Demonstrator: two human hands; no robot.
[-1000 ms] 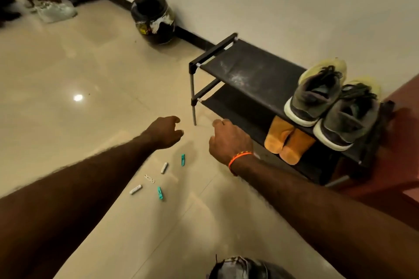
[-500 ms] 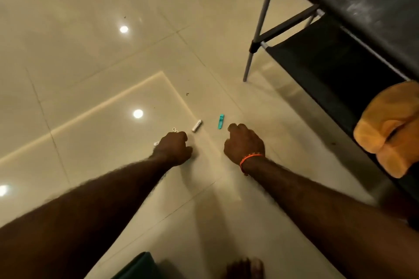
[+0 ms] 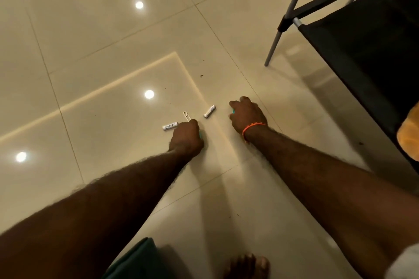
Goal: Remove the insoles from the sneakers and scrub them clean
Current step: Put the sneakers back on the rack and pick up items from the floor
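Both hands down on floor: left hand [image 3: 187, 137] curled on teal piece, right hand [image 3: 248, 115] likewise. Sneakers out of view; insoles seemingly untouched, scrubbing not begun.

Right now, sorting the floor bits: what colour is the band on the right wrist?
Orange wristband, seen in the head view.

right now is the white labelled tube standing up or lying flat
Lying flat: the white labelled tube rests on its side on the floor beside the left hand.
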